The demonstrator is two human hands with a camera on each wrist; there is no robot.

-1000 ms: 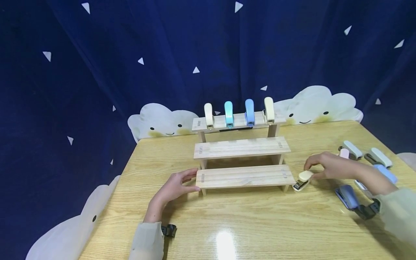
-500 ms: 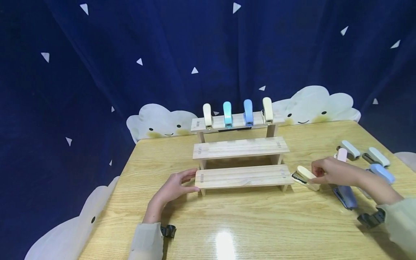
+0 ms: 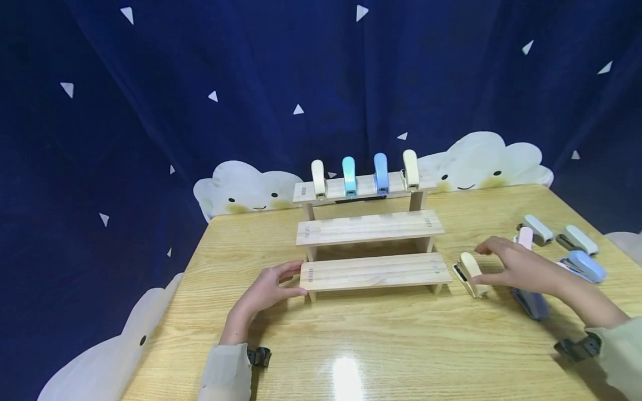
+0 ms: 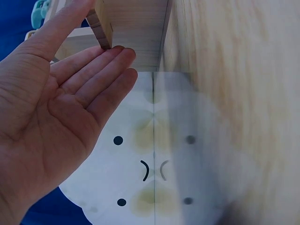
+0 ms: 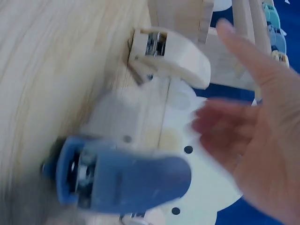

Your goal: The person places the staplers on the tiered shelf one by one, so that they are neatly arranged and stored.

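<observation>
A cream stapler [image 3: 469, 275] stands on the table just right of the lowest step of a three-tier wooden rack [image 3: 376, 272]. My right hand [image 3: 521, 267] is spread beside it, thumb near its lower end; in the right wrist view the fingers are apart from the cream stapler [image 5: 180, 56]. A dark blue stapler [image 5: 126, 180] lies close below that hand. At the rack's left end, my left hand [image 3: 266, 287] touches the lowest step with fingertips and thumb. The left wrist view shows its fingers [image 4: 101, 86] nearly straight against the board's end [image 4: 99, 26].
On the top step stand a row of staplers, with a turquoise one [image 3: 349, 177] and a blue one [image 3: 381, 174] between two cream ones. To the right lie a pink stapler [image 3: 525, 237], a light blue one [image 3: 584, 265] and two white ones. A dark blue curtain [image 3: 251, 72] hangs behind.
The cream stapler has turned on the table beside the rack. My right hand's fingers have let go of it and spread. The left hand keeps its place on the rack.
</observation>
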